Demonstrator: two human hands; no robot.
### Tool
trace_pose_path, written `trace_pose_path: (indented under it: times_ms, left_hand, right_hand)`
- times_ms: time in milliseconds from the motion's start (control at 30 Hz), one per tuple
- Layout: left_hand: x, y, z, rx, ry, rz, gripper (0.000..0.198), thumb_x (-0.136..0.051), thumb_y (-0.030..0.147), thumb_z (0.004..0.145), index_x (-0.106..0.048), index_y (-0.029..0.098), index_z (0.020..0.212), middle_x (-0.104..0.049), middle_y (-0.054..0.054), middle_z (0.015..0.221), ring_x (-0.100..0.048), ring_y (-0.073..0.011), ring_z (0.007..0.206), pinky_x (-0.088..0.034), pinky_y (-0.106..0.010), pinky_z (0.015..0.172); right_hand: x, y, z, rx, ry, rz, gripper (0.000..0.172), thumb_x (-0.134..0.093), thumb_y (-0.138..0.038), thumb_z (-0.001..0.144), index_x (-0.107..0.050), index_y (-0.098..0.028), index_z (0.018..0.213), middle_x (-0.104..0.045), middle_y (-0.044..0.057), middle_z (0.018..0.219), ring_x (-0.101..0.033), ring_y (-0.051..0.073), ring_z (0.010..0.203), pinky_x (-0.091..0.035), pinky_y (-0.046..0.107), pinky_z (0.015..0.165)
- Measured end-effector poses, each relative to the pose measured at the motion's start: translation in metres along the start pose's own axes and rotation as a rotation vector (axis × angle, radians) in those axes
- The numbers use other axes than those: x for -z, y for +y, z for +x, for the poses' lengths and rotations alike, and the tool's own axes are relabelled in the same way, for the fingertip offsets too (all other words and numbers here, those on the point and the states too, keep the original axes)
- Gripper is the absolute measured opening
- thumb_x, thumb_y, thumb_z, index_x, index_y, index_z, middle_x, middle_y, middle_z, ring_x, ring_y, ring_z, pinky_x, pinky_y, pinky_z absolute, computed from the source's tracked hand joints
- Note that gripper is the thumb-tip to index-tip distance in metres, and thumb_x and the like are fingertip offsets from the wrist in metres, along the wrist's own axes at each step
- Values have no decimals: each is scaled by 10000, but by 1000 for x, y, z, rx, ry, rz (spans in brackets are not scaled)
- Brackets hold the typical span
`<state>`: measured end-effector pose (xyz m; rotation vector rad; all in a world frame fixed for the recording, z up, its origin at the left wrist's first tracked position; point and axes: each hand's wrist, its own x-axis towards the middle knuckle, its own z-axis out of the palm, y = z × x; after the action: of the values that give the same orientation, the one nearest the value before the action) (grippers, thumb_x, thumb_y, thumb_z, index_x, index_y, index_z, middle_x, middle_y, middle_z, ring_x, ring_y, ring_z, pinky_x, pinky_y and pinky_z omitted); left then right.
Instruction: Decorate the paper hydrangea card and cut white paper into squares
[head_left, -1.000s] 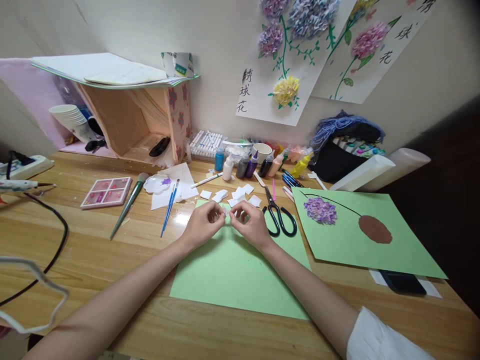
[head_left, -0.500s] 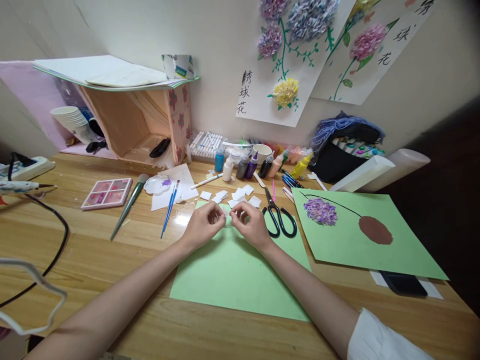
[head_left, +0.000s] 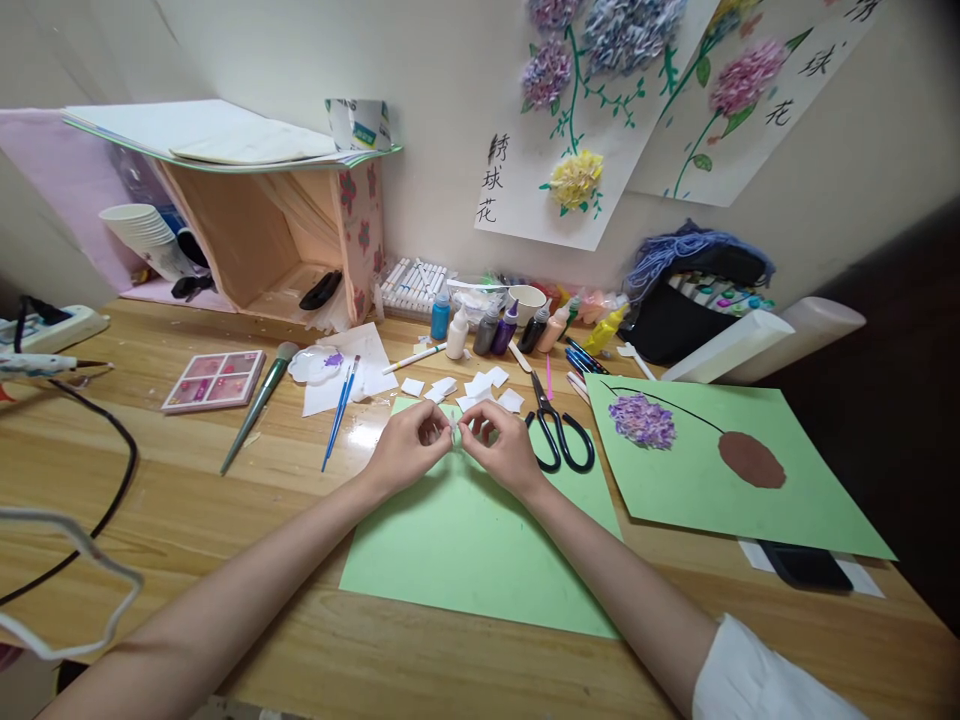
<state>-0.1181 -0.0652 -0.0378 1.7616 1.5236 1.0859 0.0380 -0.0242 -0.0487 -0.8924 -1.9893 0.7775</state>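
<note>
My left hand [head_left: 409, 440] and my right hand [head_left: 496, 445] meet over the far edge of a green sheet of paper [head_left: 480, 560]. Each is closed in a pinch. Between their fingertips is a small white piece of paper [head_left: 454, 424], mostly hidden by the fingers. Several white paper squares [head_left: 480, 385] lie just beyond my hands. Black-handled scissors [head_left: 555, 430] rest right of my right hand, blades pointing away. Farther right, a second green sheet [head_left: 697, 500] carries a purple paper flower [head_left: 642, 421], a drawn black stem and a brown oval [head_left: 752, 460].
Paint bottles [head_left: 487, 332] line the back beside a tray of markers [head_left: 415, 288]. Left are blue paintbrushes [head_left: 341, 412], a large green brush [head_left: 259, 408], a pink palette [head_left: 214, 381] and a glue gun [head_left: 45, 366] with a black cord. A phone [head_left: 806, 567] lies under the right sheet.
Both hands stay pinched at nearly the same spot, with the fingers shifting slightly around the small white paper. The camera view has tilted a little.
</note>
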Motion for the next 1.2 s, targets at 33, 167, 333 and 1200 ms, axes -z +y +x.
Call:
trace_pose_path:
  times_ms: [33, 167, 333, 1200]
  left_hand:
    - [0, 0, 0, -2, -1, 2, 97, -525, 246, 779, -541, 171, 719, -540, 17, 658, -476, -108, 581, -376, -223, 545]
    - [0, -1, 0, 8, -14, -1, 81, -530, 231, 774, -537, 168, 724, -540, 18, 661, -477, -106, 587, -382, -222, 552]
    - [0, -1, 0, 19, -20, 6, 121, -529, 273, 790, -536, 168, 730, -542, 15, 662, -479, -111, 588, -377, -226, 545]
    - [0, -2, 0, -13, -56, -2, 98, -521, 255, 799, -534, 170, 751, -546, 5, 692, -486, -113, 606, -386, -227, 563]
  right_hand:
    - [0, 0, 0, 0, 0, -1, 41, -547, -165, 773, -555, -194, 745, -580, 2, 727, -522, 121, 611, -427, 240, 539]
    - [1, 0, 1, 10, -2, -5, 34, -556, -166, 763, -552, -195, 745, -580, 1, 726, -519, 122, 610, -426, 240, 540]
    - [1, 0, 0, 24, -18, -17, 38, -569, -162, 746, -555, -198, 752, -582, 2, 728, -520, 125, 614, -428, 243, 544]
    - [-1, 0, 0, 17, -11, -6, 45, -569, -154, 743, -564, -197, 735, -570, 0, 705, -502, 120, 595, -421, 243, 530]
